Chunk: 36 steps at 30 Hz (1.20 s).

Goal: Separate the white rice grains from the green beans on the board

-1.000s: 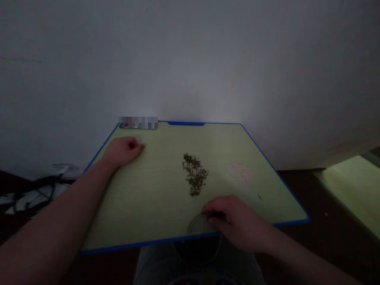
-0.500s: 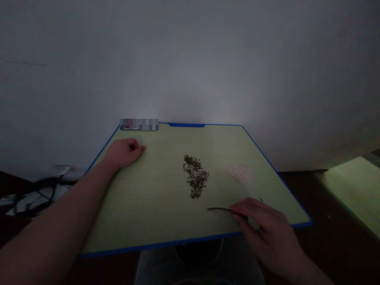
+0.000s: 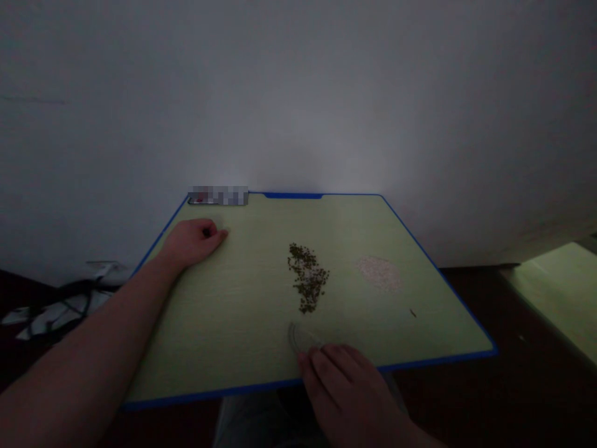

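My right hand point(image 3: 340, 392) is at the near edge of a pale green board point(image 3: 224, 311) with a blue rim, gripping a transparent round disc or lid point(image 3: 302, 338) that stands tilted above the surface. My left hand point(image 3: 191, 241) rests on the board at the far left with curled fingers, holding nothing I can see. Mid-board lies a long heap of small dark green seeds point(image 3: 308, 277). To its right is a pale patch of fine grains point(image 3: 379, 274), and a small dark speck point(image 3: 413, 313) lies nearer the right edge.
A phone point(image 3: 205, 200), partly blurred out, lies at the board's far left corner against a white wall point(image 3: 298, 93). Dark cables and white cloth point(image 3: 60, 305) lie on the floor at left. A lit green surface point(image 3: 555, 292) shows at right.
My right hand has moved left and toward me, and the transparent disc now shows tilted beside the fingers. My left hand has stayed in place.
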Each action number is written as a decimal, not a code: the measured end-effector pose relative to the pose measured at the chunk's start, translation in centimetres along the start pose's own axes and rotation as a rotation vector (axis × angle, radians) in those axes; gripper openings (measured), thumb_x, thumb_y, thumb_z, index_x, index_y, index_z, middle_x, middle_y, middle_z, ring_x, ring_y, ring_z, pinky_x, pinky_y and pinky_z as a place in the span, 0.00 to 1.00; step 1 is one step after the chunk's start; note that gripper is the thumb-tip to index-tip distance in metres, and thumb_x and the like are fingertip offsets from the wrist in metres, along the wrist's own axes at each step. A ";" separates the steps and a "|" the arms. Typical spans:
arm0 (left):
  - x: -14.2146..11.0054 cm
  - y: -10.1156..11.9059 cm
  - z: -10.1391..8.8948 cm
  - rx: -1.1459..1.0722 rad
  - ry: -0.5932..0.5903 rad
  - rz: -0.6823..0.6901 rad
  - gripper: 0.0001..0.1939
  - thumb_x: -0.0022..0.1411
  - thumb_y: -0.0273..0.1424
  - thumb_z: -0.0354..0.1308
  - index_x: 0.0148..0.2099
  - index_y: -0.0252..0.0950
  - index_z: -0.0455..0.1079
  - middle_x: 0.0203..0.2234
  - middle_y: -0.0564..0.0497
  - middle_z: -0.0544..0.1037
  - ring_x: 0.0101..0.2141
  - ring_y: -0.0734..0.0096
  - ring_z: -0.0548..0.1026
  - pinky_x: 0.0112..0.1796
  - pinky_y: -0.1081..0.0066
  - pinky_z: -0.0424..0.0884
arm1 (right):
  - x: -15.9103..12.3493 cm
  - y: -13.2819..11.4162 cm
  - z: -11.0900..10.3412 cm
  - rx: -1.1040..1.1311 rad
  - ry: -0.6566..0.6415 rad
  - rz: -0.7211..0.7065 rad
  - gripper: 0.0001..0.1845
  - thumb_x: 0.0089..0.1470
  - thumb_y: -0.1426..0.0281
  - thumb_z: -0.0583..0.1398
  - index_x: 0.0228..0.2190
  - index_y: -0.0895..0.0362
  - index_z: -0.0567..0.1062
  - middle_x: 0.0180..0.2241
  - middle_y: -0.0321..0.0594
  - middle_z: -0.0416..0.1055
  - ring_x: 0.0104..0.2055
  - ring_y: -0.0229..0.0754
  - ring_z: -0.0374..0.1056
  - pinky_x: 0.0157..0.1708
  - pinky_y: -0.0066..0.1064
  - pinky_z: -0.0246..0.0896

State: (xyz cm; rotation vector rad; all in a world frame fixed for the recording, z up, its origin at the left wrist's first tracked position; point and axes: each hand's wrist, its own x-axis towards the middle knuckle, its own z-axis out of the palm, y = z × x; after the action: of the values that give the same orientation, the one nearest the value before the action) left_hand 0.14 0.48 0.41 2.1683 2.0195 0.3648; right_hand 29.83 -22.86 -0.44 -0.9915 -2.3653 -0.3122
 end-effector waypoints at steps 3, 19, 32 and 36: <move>0.1 0.0 0.1 0.007 -0.007 -0.014 0.22 0.56 0.52 0.47 0.26 0.39 0.66 0.21 0.50 0.71 0.25 0.66 0.69 0.28 0.69 0.59 | 0.1 0.0 0.3 -0.013 -0.009 0.023 0.19 0.59 0.81 0.48 0.41 0.65 0.77 0.32 0.47 0.77 0.34 0.46 0.71 0.33 0.36 0.69; 0.2 -0.1 0.2 0.009 0.004 0.001 0.23 0.56 0.52 0.48 0.26 0.38 0.66 0.20 0.50 0.71 0.24 0.67 0.68 0.27 0.69 0.58 | -2.1 2.5 -1.8 -0.156 -0.003 0.085 0.20 0.64 0.79 0.44 0.41 0.64 0.75 0.31 0.45 0.77 0.34 0.43 0.71 0.36 0.34 0.67; 0.2 -0.2 0.3 -0.015 0.010 -0.023 0.22 0.55 0.52 0.49 0.26 0.38 0.67 0.19 0.51 0.70 0.23 0.68 0.68 0.26 0.69 0.58 | 0.7 0.0 0.7 -0.056 -0.008 0.015 0.17 0.59 0.81 0.48 0.41 0.67 0.75 0.30 0.47 0.75 0.32 0.45 0.69 0.30 0.35 0.65; 0.2 -0.1 0.3 -0.009 0.014 0.002 0.22 0.55 0.51 0.49 0.25 0.38 0.67 0.20 0.50 0.71 0.24 0.67 0.68 0.27 0.69 0.58 | -0.2 0.3 0.0 -0.101 -0.012 0.057 0.18 0.59 0.81 0.47 0.39 0.65 0.76 0.28 0.45 0.75 0.29 0.43 0.69 0.28 0.33 0.64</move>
State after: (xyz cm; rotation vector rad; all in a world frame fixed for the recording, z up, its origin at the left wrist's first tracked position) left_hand 0.11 0.68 0.13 2.1685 2.0187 0.3900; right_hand 30.13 -22.75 -0.52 -1.1078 -2.3470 -0.4088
